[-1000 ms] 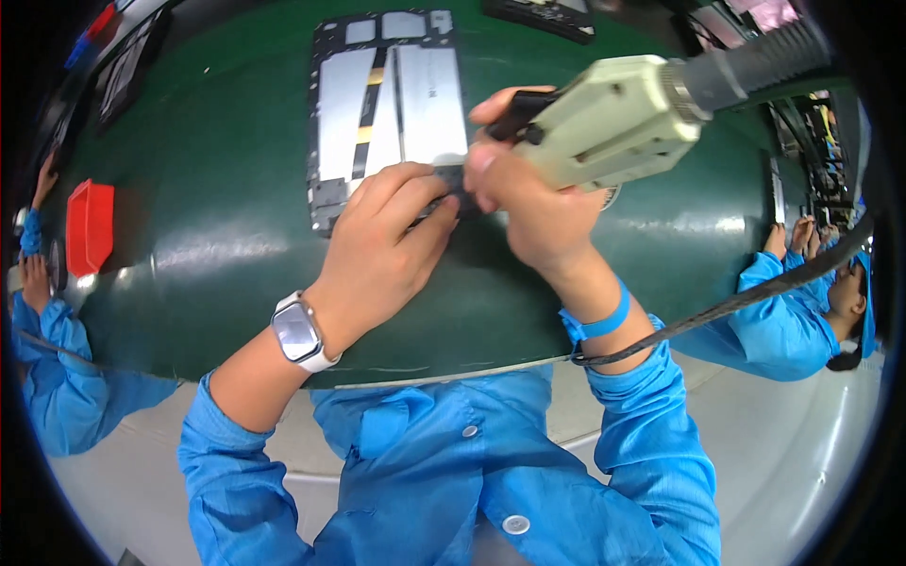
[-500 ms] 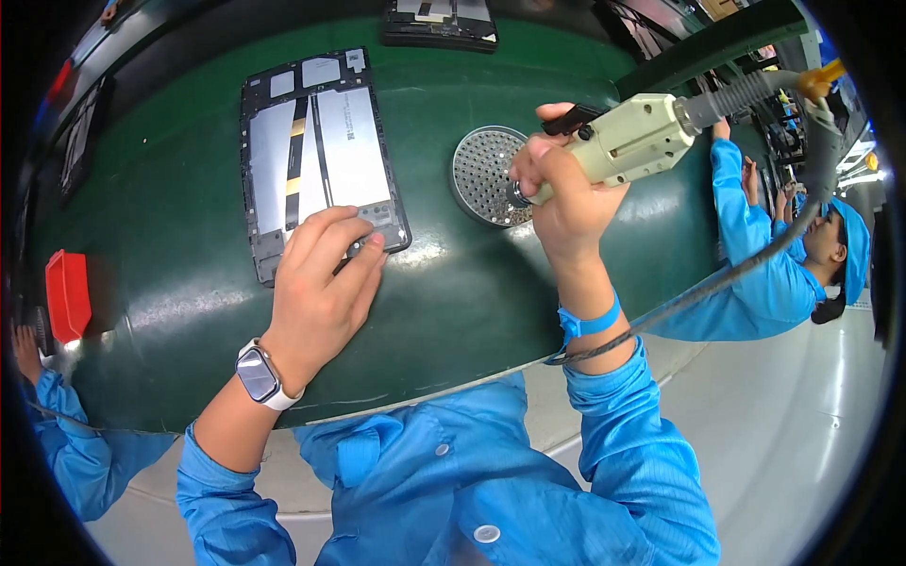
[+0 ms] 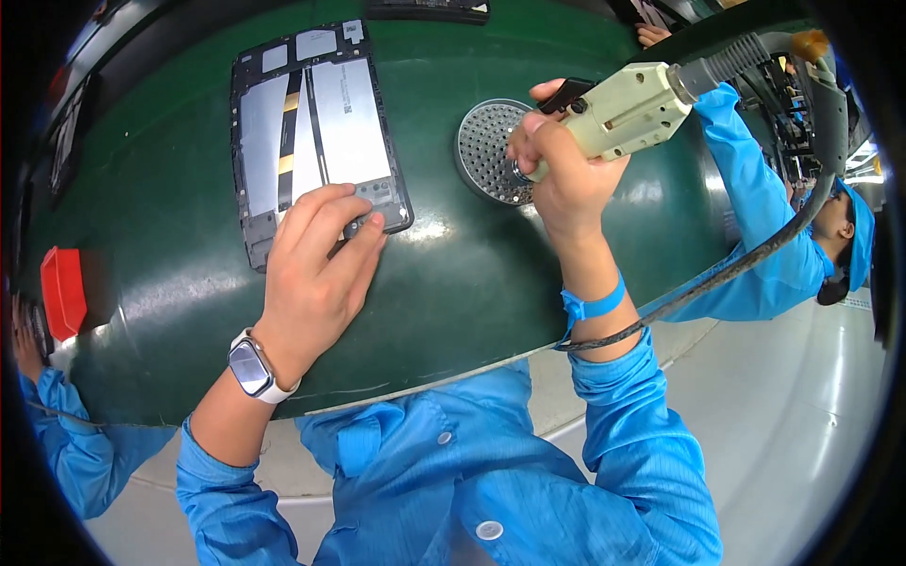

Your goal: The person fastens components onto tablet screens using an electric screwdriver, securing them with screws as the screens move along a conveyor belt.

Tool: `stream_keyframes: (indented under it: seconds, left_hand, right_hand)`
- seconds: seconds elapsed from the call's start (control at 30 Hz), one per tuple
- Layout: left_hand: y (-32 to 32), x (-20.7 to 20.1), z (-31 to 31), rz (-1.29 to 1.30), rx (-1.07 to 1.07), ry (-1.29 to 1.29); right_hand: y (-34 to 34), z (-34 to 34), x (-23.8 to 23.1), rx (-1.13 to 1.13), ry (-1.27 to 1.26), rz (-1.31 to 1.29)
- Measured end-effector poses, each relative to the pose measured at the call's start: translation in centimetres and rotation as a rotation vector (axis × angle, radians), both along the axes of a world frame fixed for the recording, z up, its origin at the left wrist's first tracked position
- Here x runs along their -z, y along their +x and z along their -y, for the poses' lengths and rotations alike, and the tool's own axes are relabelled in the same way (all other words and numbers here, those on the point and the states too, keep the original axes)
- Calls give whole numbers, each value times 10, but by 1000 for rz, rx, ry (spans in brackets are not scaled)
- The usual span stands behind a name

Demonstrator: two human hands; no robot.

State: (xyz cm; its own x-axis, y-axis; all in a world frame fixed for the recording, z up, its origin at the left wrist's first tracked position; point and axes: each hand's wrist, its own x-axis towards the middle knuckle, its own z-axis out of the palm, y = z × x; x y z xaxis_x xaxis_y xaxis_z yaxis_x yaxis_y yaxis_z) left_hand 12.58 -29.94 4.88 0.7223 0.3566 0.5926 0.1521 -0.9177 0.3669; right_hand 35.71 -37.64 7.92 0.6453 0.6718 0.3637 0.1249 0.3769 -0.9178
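Observation:
My right hand (image 3: 566,170) is wrapped round a pale cream power screwdriver (image 3: 632,113) with a black lever. Its front end reaches over the right edge of a round metal dish (image 3: 486,146) with a grid of holes; small pieces, too fine to make out, lie at the dish's near right side. An opened tablet (image 3: 340,113) lies flat on the left, its silver inside, gold-black ribbon and black frame facing up. Across the tablet's near end rests my left hand (image 3: 316,255), fingers stretched and apart, pressing on the frame.
A green-topped bench (image 3: 453,283) carries a red bin (image 3: 63,292) at the left and another dark device (image 3: 429,9) at the far edge. A thick cable (image 3: 755,255) hangs down the right, near my forearm. Co-workers in blue sit at both sides, one arm (image 3: 746,160) reaching in from the right.
The whole view has shifted slightly, so tablet and dish sit higher in it. The co-worker's arm at right reaches farther over the bench. Both my hands keep their places.

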Motion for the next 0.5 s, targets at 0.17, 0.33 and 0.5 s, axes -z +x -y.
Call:
stream_keyframes:
  seconds: [0.17, 0.33, 0.5]
  left_hand:
    - [-1, -1, -1, -8, -4, 0]
    - [-1, -1, -5, -16, 5, -6]
    - [-1, -1, -9, -49, 13, -20]
  right_hand:
    - [2, -3, 3, -49, 69, -76]
    - [2, -8, 0, -41, 29, -48]
    - [2, -12, 2, -40, 4, -37]
